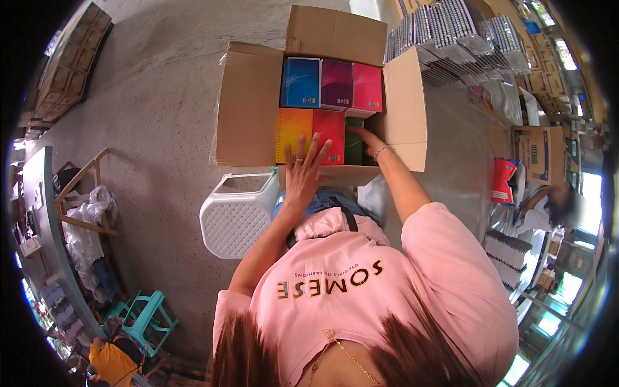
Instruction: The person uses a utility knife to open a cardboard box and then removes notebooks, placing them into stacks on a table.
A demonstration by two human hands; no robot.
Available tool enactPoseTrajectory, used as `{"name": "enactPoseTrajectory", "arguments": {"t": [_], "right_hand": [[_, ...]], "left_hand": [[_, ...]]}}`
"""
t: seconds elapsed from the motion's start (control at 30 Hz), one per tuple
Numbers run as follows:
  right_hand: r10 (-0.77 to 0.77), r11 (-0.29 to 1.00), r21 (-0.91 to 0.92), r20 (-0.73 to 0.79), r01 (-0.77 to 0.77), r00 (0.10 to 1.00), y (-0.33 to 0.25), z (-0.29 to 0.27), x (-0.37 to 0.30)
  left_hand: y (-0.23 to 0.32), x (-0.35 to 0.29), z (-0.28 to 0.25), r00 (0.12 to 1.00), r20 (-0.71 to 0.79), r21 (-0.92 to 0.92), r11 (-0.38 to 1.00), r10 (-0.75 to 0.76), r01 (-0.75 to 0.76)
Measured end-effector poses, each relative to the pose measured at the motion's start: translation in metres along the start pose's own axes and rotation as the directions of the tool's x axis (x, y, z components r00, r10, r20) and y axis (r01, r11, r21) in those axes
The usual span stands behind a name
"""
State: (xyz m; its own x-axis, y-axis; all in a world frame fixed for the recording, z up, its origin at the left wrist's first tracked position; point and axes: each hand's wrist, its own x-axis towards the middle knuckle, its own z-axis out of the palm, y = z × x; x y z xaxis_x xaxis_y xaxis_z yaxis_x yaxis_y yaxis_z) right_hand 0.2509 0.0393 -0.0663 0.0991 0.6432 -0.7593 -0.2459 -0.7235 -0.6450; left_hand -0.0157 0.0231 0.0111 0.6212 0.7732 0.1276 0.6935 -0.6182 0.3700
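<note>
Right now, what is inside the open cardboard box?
The cardboard box holds spiral notebooks: blue, purple, pink, orange, red, green. The left hand rests on them, the right hand reaches in. Lower layers are hidden.

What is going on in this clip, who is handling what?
A person in a pink top leans over an open cardboard box packed with coloured spiral notebooks. The left hand lies flat, fingers spread, on the red notebook beside the orange notebook. The right hand reaches into the box at the green notebook; its grip is hidden. A white plastic stool stands beside the box, and stacks of notebooks lie beyond.
</note>
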Motion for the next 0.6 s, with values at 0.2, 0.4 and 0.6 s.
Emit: {"name": "enactPoseTrajectory", "arguments": {"t": [0.2, 0.4, 0.6], "right_hand": [[0.024, 0.997, 0.068, 0.0, -0.024, 1.0, 0.004, -0.021, 0.016], [0.086, 0.96, 0.261, 0.066, -0.1, 0.994, -0.023, 0.005, -0.006], [0.135, 0.905, 0.39, 0.115, -0.17, 0.984, -0.038, -0.002, -0.011]], "left_hand": [[0.001, 0.0, 0.0, 1.0, -0.017, 0.0, 1.0, 0.018, -0.018], [-0.005, -0.001, 0.003, 1.0, -0.022, -0.015, 1.0, 0.007, -0.007], [-0.006, 0.0, 0.007, 0.998, -0.056, 0.014, 0.999, 0.03, -0.03]]}}
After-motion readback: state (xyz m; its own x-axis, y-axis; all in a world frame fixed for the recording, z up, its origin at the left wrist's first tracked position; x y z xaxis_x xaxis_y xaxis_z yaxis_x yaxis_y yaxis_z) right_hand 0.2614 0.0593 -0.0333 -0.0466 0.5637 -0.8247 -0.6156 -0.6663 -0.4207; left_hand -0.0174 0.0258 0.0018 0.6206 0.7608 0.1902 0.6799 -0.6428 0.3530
